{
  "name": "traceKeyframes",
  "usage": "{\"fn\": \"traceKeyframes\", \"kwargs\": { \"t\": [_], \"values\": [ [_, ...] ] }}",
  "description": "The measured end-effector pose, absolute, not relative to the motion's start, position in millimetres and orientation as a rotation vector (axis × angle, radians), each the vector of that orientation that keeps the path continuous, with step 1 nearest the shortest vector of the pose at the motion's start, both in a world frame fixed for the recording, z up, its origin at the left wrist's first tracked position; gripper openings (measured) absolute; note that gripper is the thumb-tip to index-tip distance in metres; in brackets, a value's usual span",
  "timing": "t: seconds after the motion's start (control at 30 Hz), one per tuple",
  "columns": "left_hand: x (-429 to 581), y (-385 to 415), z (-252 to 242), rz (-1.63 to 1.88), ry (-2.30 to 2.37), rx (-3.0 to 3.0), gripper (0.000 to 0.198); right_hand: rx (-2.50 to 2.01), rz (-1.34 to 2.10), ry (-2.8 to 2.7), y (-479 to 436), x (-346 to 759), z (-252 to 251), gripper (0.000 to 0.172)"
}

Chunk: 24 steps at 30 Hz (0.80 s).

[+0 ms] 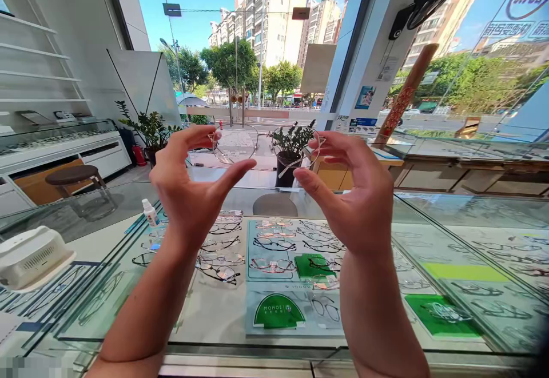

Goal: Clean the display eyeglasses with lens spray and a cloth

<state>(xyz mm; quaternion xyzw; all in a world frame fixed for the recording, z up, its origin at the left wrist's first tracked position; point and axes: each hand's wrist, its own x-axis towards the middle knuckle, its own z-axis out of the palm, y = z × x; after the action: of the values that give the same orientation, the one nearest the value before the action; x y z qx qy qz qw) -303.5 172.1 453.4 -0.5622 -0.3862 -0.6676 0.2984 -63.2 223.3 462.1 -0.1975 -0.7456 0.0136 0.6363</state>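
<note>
A pair of thin-framed glasses [265,135] is held up in front of the camera, above the glass display counter. My left hand [195,175] grips its left side, with the fingers curled at the outer rim and the thumb stretched out below the lens. My right hand [349,180] holds the other side between fingers and thumb, near the rim and a temple arm. Both lenses are clear, and the street and a potted plant show through them. Below the hands, rows of glasses [274,245] lie inside the counter.
The glass counter [214,343] spans the front. A white device [34,258] and a small spray bottle [150,212] stand at left. Beyond are a brown stool [72,175], a potted plant [289,149] and a second counter [463,166] at right.
</note>
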Motion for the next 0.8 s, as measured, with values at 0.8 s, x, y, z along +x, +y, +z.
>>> {"fn": "traceKeyframes", "kwargs": {
  "t": [0.8],
  "values": [
    [-297.0,176.8,452.0,-1.701,-1.041,-1.552,0.057,-0.543,0.274,-1.736,236.2,-57.4,461.5,0.055]
  ]
}}
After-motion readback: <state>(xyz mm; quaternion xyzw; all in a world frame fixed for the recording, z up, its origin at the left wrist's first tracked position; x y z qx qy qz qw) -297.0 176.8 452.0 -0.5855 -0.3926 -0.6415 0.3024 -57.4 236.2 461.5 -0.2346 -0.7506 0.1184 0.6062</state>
